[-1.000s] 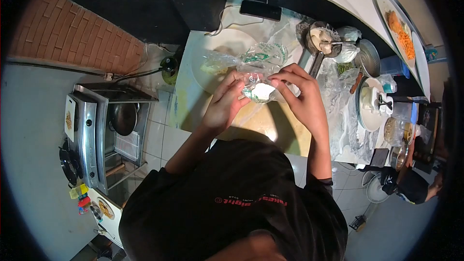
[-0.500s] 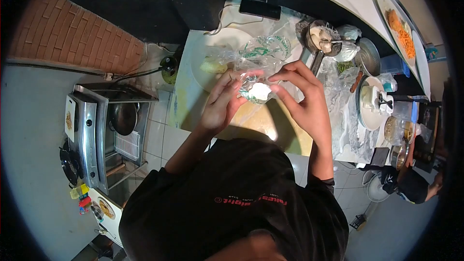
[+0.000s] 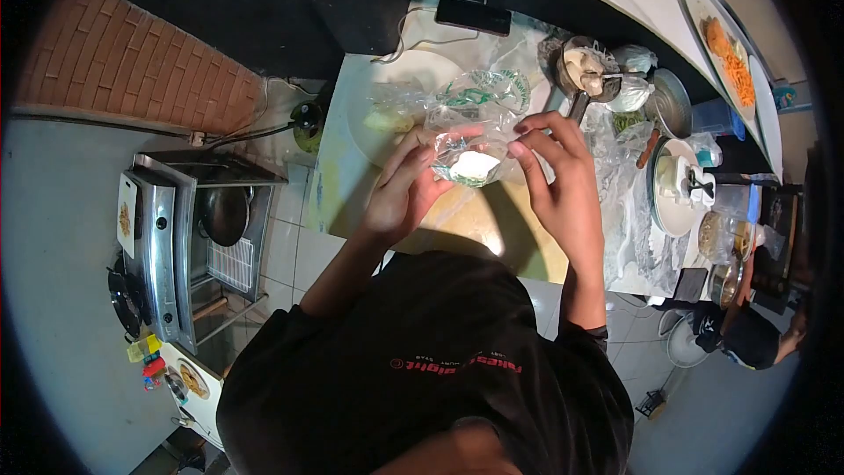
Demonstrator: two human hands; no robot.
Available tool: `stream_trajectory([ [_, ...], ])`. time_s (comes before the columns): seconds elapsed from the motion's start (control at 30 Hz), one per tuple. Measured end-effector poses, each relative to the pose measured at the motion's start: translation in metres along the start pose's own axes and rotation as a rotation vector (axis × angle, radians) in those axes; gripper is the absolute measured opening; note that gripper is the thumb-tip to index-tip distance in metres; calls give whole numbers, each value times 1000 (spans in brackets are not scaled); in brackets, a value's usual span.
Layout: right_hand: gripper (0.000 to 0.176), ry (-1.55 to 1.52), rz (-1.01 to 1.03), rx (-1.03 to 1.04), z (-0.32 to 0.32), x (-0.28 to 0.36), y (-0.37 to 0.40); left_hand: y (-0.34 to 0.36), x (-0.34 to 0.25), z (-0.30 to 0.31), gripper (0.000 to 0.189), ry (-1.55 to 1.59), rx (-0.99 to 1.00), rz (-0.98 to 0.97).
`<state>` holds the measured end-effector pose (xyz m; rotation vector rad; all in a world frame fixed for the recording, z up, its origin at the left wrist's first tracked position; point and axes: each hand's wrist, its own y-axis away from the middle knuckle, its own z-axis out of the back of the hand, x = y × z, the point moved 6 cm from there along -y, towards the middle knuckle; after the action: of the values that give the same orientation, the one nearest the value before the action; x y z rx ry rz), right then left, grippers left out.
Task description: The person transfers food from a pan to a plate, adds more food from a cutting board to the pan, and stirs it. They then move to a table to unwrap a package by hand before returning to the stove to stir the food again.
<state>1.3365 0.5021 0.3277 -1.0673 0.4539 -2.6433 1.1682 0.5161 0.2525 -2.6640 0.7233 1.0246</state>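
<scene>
The clear plastic bag (image 3: 485, 114) with green print is up over the near part of the table (image 3: 440, 224), between the two hands, its upper part reaching toward the big pale plate (image 3: 420, 62). The left hand (image 3: 397, 193) grasps the bag's near left side, fingers partly hidden by the film; the right hand (image 3: 567, 189) pinches its right edge between thumb and fingertips. A white patch (image 3: 475, 164) shows at the near end; whether it is contents or glare, I cannot tell. Thin film like this likely slips and clings, so a light, dry pinch right at the edge should work better than a full-fisted pull. The left hand does best as a steady anchor while the right teases gently sideways, since a hard tug could split the plastic.
</scene>
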Motion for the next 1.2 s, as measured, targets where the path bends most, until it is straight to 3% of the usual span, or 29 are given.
stream_trajectory([
  [0.03,12,-1,1,0,1,5,-1,0,0,0,21,22,-6,10],
  [0.1,15,322,68,-38,8,24,-3,-1,1,4,23,1,20,-17],
  [0.13,15,323,68,-38,8,24,-2,-2,1,4,26,-19,48,-45],
  [0.2,20,30,67,129,-4,22,1,-2,3,4,30,-21,26,-31],
  [0.33,28,-1,102,167,-18,23,-1,-2,4,0,45,-35,0,-23],
  [0.67,31,42,50,273,-33,14,3,1,16,11,52,113,-60,-22],
  [0.73,32,-115,-57,384,-35,8,2,0,15,11,53,84,-17,-23],
  [0.87,32,-102,-1,285,-37,11,2,-2,16,12,58,65,-51,-21],
  [1.07,30,-125,-33,249,-51,6,4,-5,22,17,34,23,-72,-71],
  [1.2,33,-152,-85,268,-67,0,13,-4,43,31,21,95,-237,-41],
])
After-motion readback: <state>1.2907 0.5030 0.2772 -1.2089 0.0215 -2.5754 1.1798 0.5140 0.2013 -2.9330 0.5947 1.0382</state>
